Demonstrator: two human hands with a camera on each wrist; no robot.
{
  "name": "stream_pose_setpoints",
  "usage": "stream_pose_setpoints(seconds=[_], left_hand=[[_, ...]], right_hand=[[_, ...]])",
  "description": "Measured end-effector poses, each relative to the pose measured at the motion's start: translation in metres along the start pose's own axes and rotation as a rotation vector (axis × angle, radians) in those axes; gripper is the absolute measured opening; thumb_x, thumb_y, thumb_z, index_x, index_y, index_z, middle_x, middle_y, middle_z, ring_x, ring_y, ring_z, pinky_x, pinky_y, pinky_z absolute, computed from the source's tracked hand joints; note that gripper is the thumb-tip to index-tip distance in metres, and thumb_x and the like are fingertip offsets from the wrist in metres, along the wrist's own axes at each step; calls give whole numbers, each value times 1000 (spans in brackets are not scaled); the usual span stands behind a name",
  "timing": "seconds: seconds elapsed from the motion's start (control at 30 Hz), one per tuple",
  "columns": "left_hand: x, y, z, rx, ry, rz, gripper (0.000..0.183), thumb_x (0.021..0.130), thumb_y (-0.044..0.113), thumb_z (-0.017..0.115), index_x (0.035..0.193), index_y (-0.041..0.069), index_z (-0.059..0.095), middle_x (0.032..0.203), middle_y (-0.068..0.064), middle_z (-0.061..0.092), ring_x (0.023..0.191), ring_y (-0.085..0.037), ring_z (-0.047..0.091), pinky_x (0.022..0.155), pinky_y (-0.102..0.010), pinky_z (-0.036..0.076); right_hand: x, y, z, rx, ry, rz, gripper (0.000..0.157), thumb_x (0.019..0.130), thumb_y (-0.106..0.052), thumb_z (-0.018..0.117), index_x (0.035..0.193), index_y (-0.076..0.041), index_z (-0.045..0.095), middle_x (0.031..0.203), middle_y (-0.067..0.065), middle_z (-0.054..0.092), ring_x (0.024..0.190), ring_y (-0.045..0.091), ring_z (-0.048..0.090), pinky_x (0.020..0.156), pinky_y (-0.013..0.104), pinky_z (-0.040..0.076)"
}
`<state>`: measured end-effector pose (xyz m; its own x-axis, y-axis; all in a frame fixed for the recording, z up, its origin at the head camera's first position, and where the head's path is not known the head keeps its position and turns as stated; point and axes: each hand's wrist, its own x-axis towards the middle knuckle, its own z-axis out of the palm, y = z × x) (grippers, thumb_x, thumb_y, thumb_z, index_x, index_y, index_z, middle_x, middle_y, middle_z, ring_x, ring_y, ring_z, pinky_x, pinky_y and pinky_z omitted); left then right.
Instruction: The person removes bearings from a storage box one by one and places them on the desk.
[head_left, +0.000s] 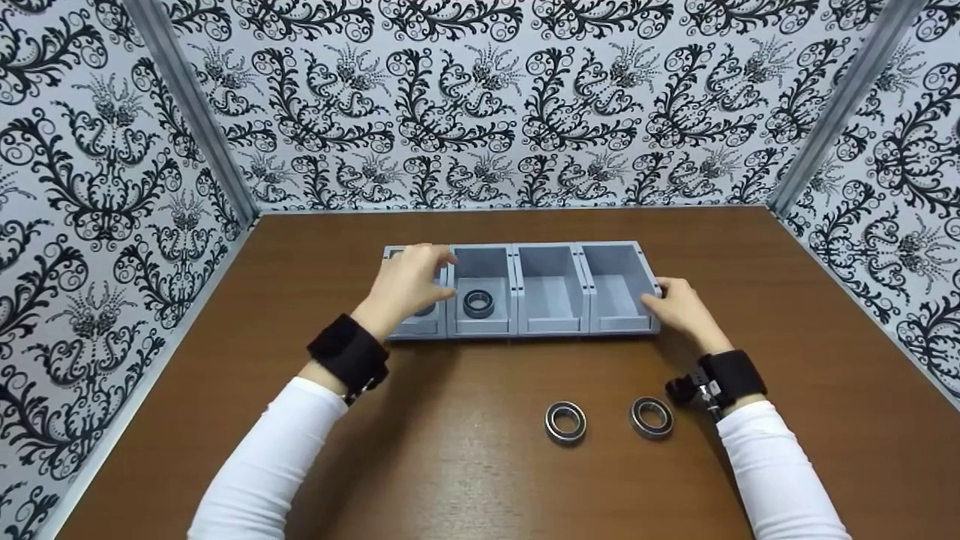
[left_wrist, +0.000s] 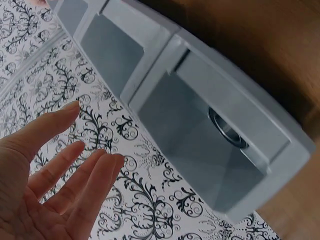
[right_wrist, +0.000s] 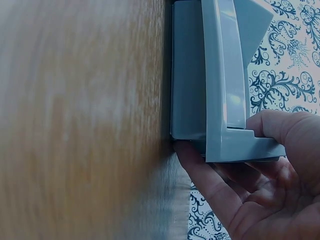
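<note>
A row of joined grey plastic bins (head_left: pixel 553 325) stands on the brown table. My right hand (head_left: pixel 684 307) grips its right end, thumb over the side wall and fingers along the outside and low edge in the right wrist view. My left hand (head_left: pixel 405 283) hovers over the leftmost bin, fingers spread and holding nothing. Behind it, a ball bearing (left_wrist: pixel 216 121) lies in that end bin, mostly hidden in the head view. The adjacent bin holds another ball bearing (head_left: pixel 467 306). The two bins on the right show bare floors.
Two more ball bearings lie flat on the table in front of the bins, a left one (head_left: pixel 552 425) and a right one (head_left: pixel 638 421) near my right wrist. Patterned black-and-white walls (head_left: pixel 480 112) enclose the table at the back and sides.
</note>
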<state>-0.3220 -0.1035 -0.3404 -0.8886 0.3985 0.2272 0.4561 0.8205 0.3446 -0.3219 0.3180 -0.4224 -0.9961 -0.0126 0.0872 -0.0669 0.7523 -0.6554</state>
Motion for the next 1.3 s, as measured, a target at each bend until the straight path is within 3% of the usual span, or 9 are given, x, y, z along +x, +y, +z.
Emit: stream_pose_setpoints(seconds=[0.23,0.7,1.0,1.13,1.3], left_hand=[[4,11,9,-20,-55,26,48,86,19,82,130,6,68,130,-12,72,120,-32,69,103,-46,55],[15,22,23,-34,-77,65,44,85,17,82,127,8,71,129,-10,73,121,-29,69,104,-44,55],[21,25,36,-51,-117,56,44,86,14,82,128,7,70,130,-12,72,123,-29,67,106,-44,53],[23,24,42,-29,-124,57,45,85,14,82,128,7,70,129,-12,72,122,-29,66,105,-44,54],[24,28,45,10,-125,57,46,84,11,80,128,8,70,130,-14,71,123,-32,66,103,-48,55]], right_hand=[[0,1,0,-2,3,-20,39,93,-9,56,123,14,64,103,26,71,75,10,57,69,21,45],[0,-1,-1,-10,12,-26,38,93,-8,57,123,14,65,109,28,70,80,14,58,73,22,46],[-1,0,-1,0,-6,-22,38,94,-9,56,124,15,63,105,27,70,77,12,57,70,22,46],[-1,-1,-1,2,-4,-28,36,94,-9,57,121,14,64,97,22,69,75,13,56,68,24,45],[0,1,-1,-9,-10,-25,39,94,-9,55,124,14,64,106,28,71,76,10,57,70,22,45]])
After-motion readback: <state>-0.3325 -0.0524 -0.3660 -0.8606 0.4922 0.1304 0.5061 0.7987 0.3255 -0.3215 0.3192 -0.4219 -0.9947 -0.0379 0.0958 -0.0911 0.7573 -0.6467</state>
